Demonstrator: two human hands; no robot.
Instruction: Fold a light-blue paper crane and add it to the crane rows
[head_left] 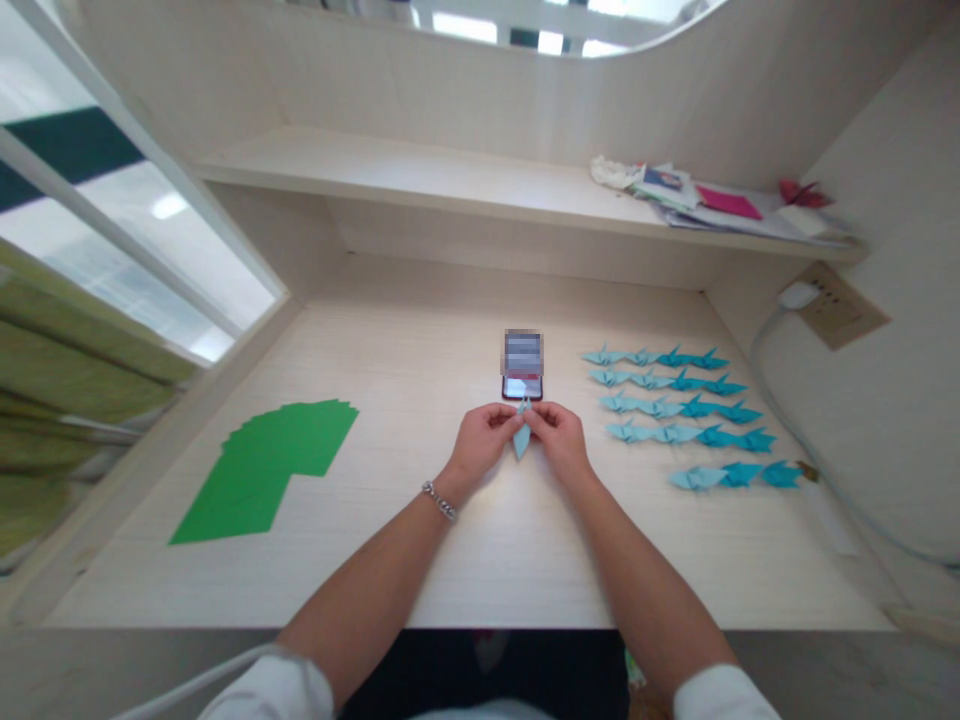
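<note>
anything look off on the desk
The bottom row of paper cranes looks odd: it has only three cranes, while each of the four rows above has four, and it sits further right.

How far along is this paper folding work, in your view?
Done: about nineteen cranes lie in five rows on the right of the desk. In hand: a pale blue crane, pinched by the left hand and right hand. Left: a fanned stack of green sheets, apparently unfolded.
</note>
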